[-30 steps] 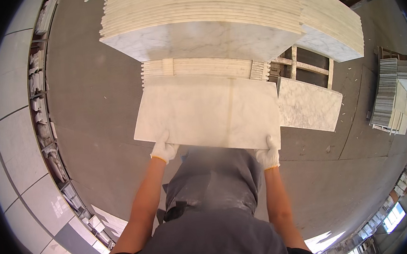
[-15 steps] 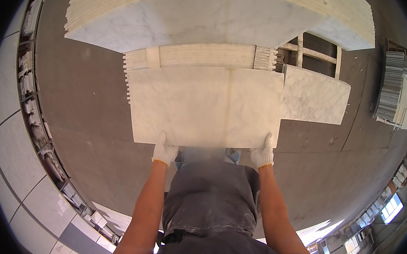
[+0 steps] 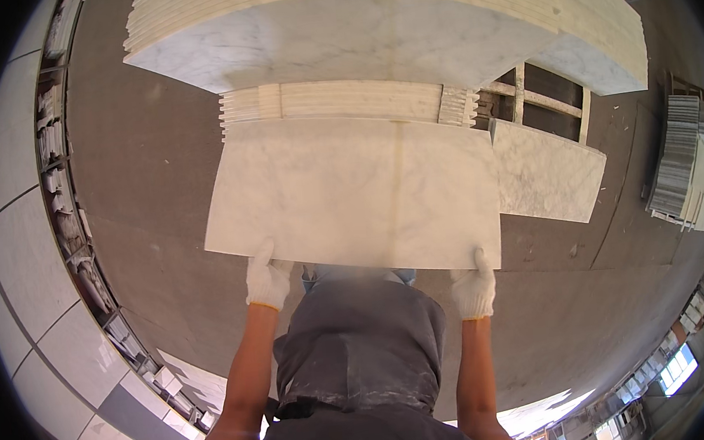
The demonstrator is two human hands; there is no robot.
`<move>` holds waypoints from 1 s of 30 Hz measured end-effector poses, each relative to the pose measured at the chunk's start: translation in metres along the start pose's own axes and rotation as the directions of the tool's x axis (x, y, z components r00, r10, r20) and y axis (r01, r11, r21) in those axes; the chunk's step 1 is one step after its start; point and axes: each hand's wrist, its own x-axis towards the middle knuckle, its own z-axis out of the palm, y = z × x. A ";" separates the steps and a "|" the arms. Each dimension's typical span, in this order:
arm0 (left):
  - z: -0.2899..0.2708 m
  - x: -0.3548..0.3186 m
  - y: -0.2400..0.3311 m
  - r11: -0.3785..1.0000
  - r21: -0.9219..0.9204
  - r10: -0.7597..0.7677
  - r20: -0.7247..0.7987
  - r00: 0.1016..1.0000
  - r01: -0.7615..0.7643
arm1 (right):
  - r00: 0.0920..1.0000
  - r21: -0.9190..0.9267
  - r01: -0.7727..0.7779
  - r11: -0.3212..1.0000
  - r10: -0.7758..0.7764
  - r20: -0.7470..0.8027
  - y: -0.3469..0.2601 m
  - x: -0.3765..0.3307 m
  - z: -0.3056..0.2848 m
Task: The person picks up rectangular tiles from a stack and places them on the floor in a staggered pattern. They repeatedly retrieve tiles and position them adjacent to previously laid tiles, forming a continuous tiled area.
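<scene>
- The left hand (image 3: 268, 283) and the right hand (image 3: 474, 288), both in white gloves, grip the near edge of a white marble slab (image 3: 358, 190), one toward each near corner; the fingers are closed over that edge, thumbs on top.
- The slab is held roughly flat in front of the person's grey apron (image 3: 362, 343), above the grey floor (image 3: 150, 178).
- Judged from its look, the slab is stiff, heavy and smooth-faced, so liable to slip in cloth gloves; thin stone like this is likely to chip at corners or crack if dropped or flexed. A hold at two well-spread points on one long edge, as here, seems sound, though the far edge is unsupported.
- Just beyond the slab's far edge is a stack of like slabs on edge (image 3: 334, 101), their thin rims showing.
- To the slab's right a smaller marble piece (image 3: 547, 173) leans by a wooden frame (image 3: 541, 106).
- Beyond the slab, a large pile of flat slabs (image 3: 370, 28) fills the far view.
- No container shows clearly; far right of the slab lies a stack of grey tiles (image 3: 683, 165), and far to its left racks (image 3: 65, 201) hold tile samples.
</scene>
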 end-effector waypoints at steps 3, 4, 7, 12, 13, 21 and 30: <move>0.039 -0.023 0.027 0.979 0.117 0.159 0.073 0.985 -0.167 | 0.987 0.051 0.129 0.990 -0.133 0.094 -0.048 -0.014 0.035; 0.052 -0.027 0.037 0.968 0.139 0.194 0.117 0.974 -0.209 | 0.966 -0.037 0.230 0.973 -0.223 0.133 -0.060 -0.014 0.046; 0.086 -0.028 0.063 0.924 0.214 0.266 0.234 0.935 -0.316 | 0.946 -0.024 0.295 0.955 -0.288 0.151 -0.082 -0.006 0.068; 0.124 -0.013 0.102 0.844 0.395 0.253 0.305 0.918 -0.364 | 0.919 -0.127 0.389 0.913 -0.374 0.125 -0.118 0.033 0.090; 0.133 -0.008 0.107 0.834 0.401 0.266 0.309 0.913 -0.379 | 0.915 -0.187 0.393 0.900 -0.365 0.170 -0.129 0.041 0.094; 0.201 0.015 0.131 0.811 0.441 0.323 0.211 0.922 -0.385 | 0.929 -0.320 0.371 0.872 -0.355 0.109 -0.179 0.058 0.159; 0.216 0.022 0.137 0.784 0.477 0.387 0.125 0.914 -0.397 | 0.936 -0.401 0.349 0.847 -0.340 0.094 -0.185 0.073 0.169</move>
